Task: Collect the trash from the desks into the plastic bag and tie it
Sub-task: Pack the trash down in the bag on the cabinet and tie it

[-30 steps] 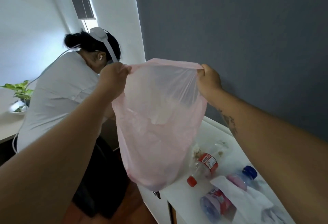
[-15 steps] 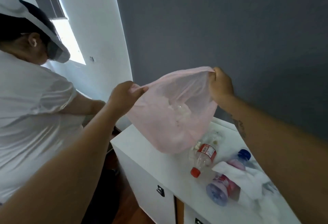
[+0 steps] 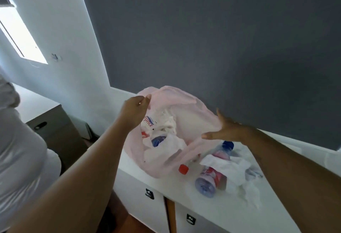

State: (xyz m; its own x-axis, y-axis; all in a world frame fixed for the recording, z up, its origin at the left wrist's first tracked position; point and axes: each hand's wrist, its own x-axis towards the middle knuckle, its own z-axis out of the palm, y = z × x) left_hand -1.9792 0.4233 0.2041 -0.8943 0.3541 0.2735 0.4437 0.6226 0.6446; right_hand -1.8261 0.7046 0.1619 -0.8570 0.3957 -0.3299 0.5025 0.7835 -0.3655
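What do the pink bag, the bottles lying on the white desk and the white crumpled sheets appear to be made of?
Pink bag: thin, translucent plastic film; its contents show through. Blue-capped bottle and red-labelled bottle: clear glossy plastic, seemingly. White crumpled sheets: matte, soft-creased, probably tissue paper. White desk: smooth and slightly glossy, perhaps laminate.

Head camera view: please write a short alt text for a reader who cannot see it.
A pink plastic bag of trash rests open on a white desk; the left hand pinches its rim, the right hand is open beside it. Plastic bottles and crumpled tissues lie nearby.
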